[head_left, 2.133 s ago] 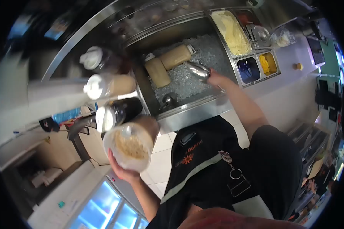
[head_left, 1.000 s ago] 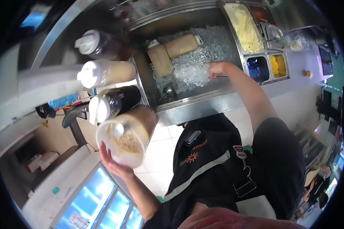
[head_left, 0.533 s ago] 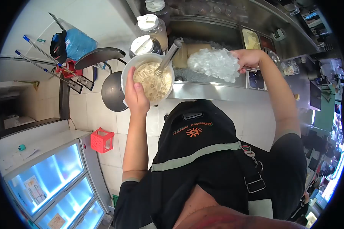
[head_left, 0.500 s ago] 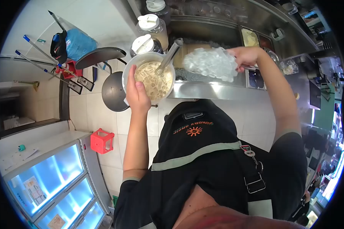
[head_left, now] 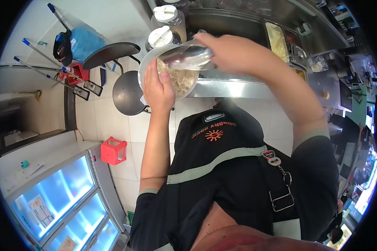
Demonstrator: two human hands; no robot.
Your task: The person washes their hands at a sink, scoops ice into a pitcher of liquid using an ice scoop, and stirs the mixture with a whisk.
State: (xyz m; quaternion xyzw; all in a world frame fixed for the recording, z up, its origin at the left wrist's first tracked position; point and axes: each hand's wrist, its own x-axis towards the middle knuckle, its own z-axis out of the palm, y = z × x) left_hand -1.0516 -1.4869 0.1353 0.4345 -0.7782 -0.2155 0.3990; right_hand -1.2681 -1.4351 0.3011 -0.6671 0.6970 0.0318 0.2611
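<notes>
My left hand [head_left: 158, 88] holds the white tub [head_left: 145, 62] by its near side, fingers against the rim. Inside the tub is a pale tan mix with ice pieces [head_left: 183, 81]. My right hand [head_left: 224, 52] is closed on the handle end of a metal scoop [head_left: 188, 57], which is tipped over the tub's mouth. The whisk seen earlier is hidden behind the scoop and hand. Behind the tub stand jars with white lids [head_left: 161, 37], and the metal ice well [head_left: 230, 25] is partly covered by my right arm.
Food pans [head_left: 276, 39] sit at the well's right end, beside a clear bag [head_left: 318, 63]. A black chair [head_left: 129, 93], a red stool [head_left: 113, 151], mops [head_left: 81, 91] and a lit glass-door fridge [head_left: 67, 188] are at the left. People are partly visible at the far right.
The scoop, heaped with ice before, has moved left from above the well to over the tub and is tilted, its ice heap gone from view. The tub has shifted slightly right.
</notes>
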